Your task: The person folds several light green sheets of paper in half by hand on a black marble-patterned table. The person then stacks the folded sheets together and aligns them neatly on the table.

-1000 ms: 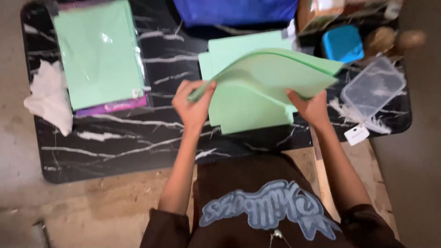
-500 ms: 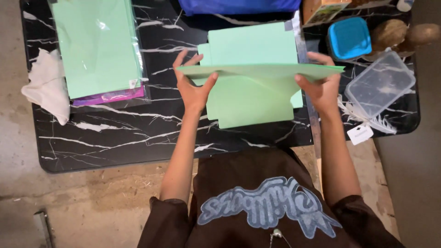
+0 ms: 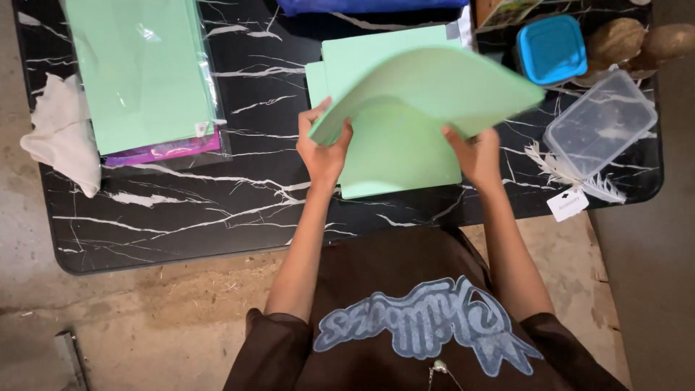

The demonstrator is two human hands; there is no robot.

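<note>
Gripping one curved green sheet (image 3: 434, 90): two hands, left (image 3: 323, 148), right (image 3: 476, 153); two plastic containers (image 3: 599, 123) nearby.

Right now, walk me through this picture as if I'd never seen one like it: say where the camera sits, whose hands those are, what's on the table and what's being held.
There is no machine here. The camera is worn on a person's head and looks straight down, so you see their own two arms reaching away from a brown printed shirt at the bottom edge.

The left hand and right hand each grip one side of a light green sheet, lifted and bowed above the table.

Below it, more green sheets lie flat on the black marbled table. To the left sits a wrapped pack of green paper over something purple, with a white crumpled cloth at the edge. To the right are a blue-lidded box, a clear plastic container, a white feather and a small white tag.
</note>
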